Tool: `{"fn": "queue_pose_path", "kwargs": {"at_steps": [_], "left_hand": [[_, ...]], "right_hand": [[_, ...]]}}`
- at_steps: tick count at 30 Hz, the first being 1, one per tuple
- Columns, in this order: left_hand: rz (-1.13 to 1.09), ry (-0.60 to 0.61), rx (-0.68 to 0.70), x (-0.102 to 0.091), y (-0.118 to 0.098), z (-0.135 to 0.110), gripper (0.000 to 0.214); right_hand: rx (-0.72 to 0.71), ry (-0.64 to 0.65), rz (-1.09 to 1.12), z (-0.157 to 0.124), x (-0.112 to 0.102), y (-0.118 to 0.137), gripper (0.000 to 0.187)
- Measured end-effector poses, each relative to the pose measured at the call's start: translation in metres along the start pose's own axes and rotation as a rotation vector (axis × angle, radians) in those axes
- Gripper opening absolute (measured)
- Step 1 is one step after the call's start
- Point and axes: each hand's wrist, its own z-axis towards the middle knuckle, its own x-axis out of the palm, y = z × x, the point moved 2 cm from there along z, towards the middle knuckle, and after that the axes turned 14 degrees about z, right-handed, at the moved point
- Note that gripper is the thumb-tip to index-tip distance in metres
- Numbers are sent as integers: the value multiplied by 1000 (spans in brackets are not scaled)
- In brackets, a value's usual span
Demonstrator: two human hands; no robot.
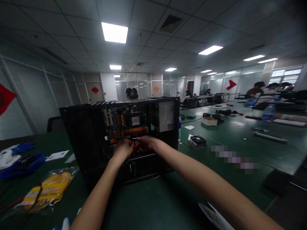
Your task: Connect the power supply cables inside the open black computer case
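Observation:
An open black computer case (79, 134) stands on the green table, its inside facing me. Both hands reach into it just below the motherboard (120, 118). My left hand (123, 149) is closed, its fingertips at a bundle of red and black cables (136, 145). From the other side my right hand (145, 143) bends its fingers round the same cables; part of them is hidden behind the wrist. A silver power supply (166, 116) sits at the upper right of the case. In the board's middle shows a square metallic processor (135, 120).
On the left lie a yellow plastic packet (49, 188), blue gloves (24, 163) and a paper sheet (57, 155). To the right are a cooling fan (198, 140), a small box (209, 120) and a water bottle (179, 129). Several people are farther back.

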Motion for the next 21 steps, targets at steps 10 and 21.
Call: {"fn": "queue_pose_path", "kwargs": {"at_steps": [10,21], "left_hand": [[5,-22,10,1,1,0,30],[3,-5,-6,3,3,7,29]], "right_hand": [[78,-27,124,4,-1,-1,31],[80,-82,138,4,6,0,32]]}}
